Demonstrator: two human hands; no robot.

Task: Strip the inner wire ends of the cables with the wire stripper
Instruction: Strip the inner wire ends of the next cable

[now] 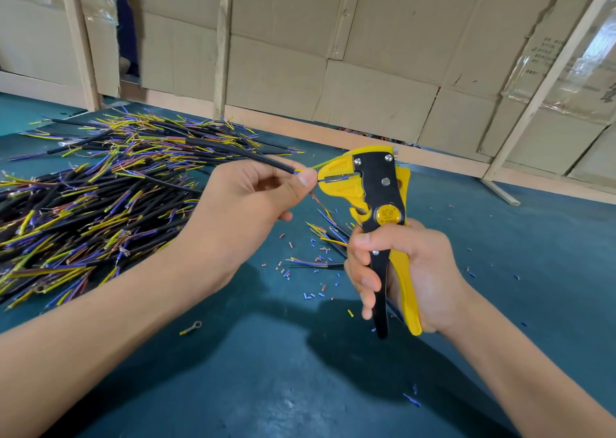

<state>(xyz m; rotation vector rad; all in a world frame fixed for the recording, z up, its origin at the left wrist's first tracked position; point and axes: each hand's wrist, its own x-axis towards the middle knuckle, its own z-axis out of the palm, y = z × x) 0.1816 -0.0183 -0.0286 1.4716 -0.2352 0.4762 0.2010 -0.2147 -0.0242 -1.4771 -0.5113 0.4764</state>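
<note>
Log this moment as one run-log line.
left hand: pinches cable | right hand: grips wire stripper | wire end in stripper head | pile of cables on table

black cable [266, 161] wire apparently inside upright yellow stripper [376, 187].

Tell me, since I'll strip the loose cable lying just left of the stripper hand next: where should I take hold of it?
Probably pinch the loose cable on its black jacket just behind the coloured wires, coming from above with thumb and forefinger. It lies flat on the table, wire ends fanning left, so that grip would leave them free for the wire stripper.
</note>
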